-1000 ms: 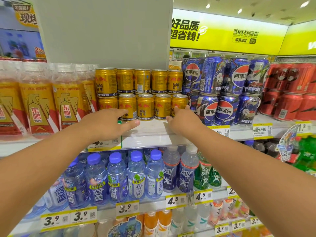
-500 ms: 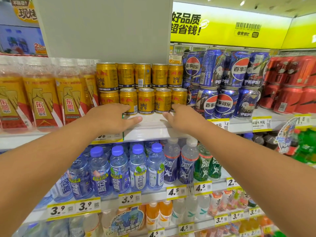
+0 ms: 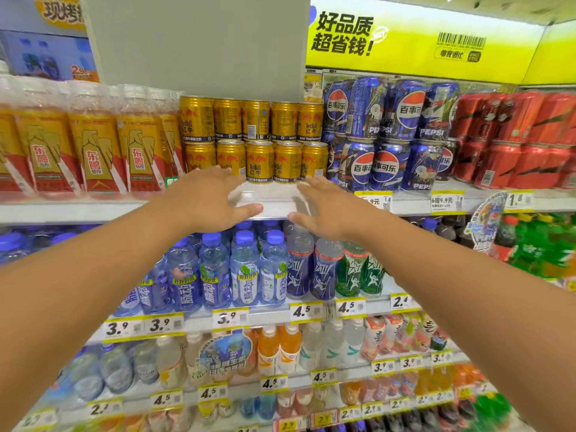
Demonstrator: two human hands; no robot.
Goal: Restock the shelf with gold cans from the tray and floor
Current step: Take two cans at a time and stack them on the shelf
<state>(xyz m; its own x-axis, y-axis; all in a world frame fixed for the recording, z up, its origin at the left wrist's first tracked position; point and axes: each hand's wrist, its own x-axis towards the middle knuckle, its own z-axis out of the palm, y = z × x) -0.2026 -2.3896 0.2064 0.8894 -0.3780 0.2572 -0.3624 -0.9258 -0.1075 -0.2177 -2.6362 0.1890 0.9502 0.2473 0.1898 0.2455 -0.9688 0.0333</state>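
Both grips are released and hold nothing: the left hand (image 3: 205,201) and the right hand (image 3: 327,210) hover with fingers spread just in front of the shelf (image 3: 271,198) edge; neither touches a can. The gold cans (image 3: 258,141) stand behind them in two stacked rows, the front face full; smooth printed metal cylinders with dull silver rims, packed side by side. By my judgement this section is nearly or fully stocked; no tray or floor stock is visible, so what remains cannot be told.
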